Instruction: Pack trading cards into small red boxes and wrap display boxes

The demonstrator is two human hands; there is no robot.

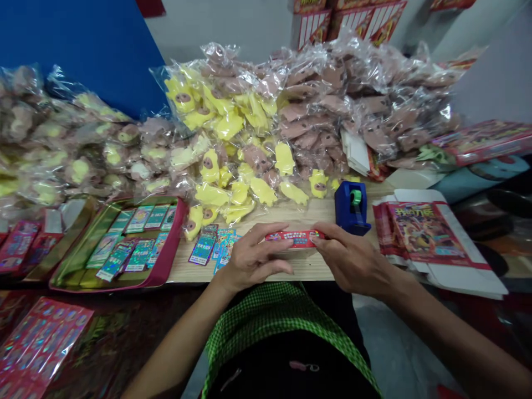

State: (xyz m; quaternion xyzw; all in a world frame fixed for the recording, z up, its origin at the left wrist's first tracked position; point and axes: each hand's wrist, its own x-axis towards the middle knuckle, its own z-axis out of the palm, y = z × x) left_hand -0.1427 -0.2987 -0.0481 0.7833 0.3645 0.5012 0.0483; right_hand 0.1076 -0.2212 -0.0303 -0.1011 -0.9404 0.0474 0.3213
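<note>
A slim red printed box (296,238) is held level between my two hands, just above the table's front edge. At its left end, my left hand (255,252) grips it with the fingers along the top and the thumb below. My right hand (347,255) pinches the opposite end. Shiny teal cards (204,245) lie on the table just left of my left hand. Close behind my right hand stands a blue tape dispenser (352,208) with a green roll. Small yellow figures (262,191) lie loose behind the box.
Bagged pink and yellow figures (316,100) are heaped along the back. A pink-rimmed tray (172,244) with teal cards stands left. Flat printed cartons (436,233) are stacked on the right. A red sticker sheet (41,343) lies lower left.
</note>
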